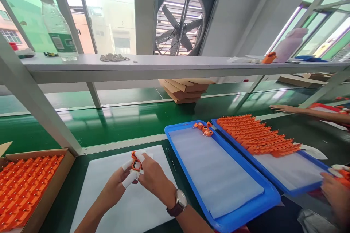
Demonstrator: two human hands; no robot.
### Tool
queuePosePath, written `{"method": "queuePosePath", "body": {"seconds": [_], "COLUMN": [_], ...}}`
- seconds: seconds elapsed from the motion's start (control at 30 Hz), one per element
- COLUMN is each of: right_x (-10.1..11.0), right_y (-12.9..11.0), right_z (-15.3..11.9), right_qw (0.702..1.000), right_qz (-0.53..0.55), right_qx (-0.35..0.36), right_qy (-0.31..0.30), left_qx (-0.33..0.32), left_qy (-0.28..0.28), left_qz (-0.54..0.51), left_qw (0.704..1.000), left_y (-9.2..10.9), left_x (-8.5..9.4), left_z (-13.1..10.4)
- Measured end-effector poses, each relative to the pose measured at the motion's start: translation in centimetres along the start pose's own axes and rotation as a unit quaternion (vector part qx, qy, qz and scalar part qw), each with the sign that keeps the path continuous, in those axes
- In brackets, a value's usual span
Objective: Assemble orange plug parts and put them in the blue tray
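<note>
Both of my hands meet over a white sheet on the bench. My left hand and my right hand, with white finger cots on several fingers, pinch one small orange plastic part between them. A watch sits on my right wrist. To the left, a cardboard box holds many orange parts. To the right, a blue tray lined with white foam carries a few orange parts at its far corner.
A second blue tray with rows of orange parts lies further right, with another person's hands at its near end and a hand beyond. A grey shelf with a bottle crosses above. Folded cartons lie on the green belt.
</note>
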State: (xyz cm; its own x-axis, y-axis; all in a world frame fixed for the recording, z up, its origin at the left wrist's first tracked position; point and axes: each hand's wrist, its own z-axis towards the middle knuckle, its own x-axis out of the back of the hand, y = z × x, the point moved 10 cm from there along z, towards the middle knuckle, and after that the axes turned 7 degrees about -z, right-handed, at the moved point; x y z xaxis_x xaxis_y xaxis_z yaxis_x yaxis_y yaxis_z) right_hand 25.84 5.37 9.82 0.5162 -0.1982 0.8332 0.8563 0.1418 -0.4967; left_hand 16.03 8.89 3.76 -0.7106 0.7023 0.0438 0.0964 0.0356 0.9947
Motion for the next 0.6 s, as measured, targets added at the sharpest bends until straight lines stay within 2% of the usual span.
{"method": "queuePosePath", "body": {"seconds": [0.07,0.13,0.23,0.37,0.53,0.6], "right_x": [-1.2,-1.5,-1.5,-3.3,-5.8,-6.1], "right_y": [-0.7,-0.5,2.1,5.7,6.5,6.6], "right_z": [0.5,0.7,1.0,1.7,2.3,2.5], "right_qw": [0.999,0.997,0.998,0.993,0.993,0.994], "right_qz": [0.017,0.024,-0.02,-0.106,-0.08,-0.064], "right_qx": [0.032,0.059,0.041,0.004,0.026,0.026], "right_qy": [-0.026,-0.042,-0.042,-0.057,-0.083,-0.08], "left_qx": [0.018,0.046,0.074,0.045,-0.01,-0.015], "left_qy": [0.057,0.126,0.191,0.197,0.181,0.18], "left_qz": [-0.034,-0.044,-0.037,-0.002,0.139,0.145], "left_qw": [0.998,0.99,0.978,0.979,0.974,0.973], "left_y": [-1.0,-2.4,-3.9,-4.4,-4.6,-5.3], "left_x": [2.0,4.4,6.7,6.4,5.0,4.9], "left_z": [-0.1,-0.3,-0.3,0.6,1.3,1.3]}}
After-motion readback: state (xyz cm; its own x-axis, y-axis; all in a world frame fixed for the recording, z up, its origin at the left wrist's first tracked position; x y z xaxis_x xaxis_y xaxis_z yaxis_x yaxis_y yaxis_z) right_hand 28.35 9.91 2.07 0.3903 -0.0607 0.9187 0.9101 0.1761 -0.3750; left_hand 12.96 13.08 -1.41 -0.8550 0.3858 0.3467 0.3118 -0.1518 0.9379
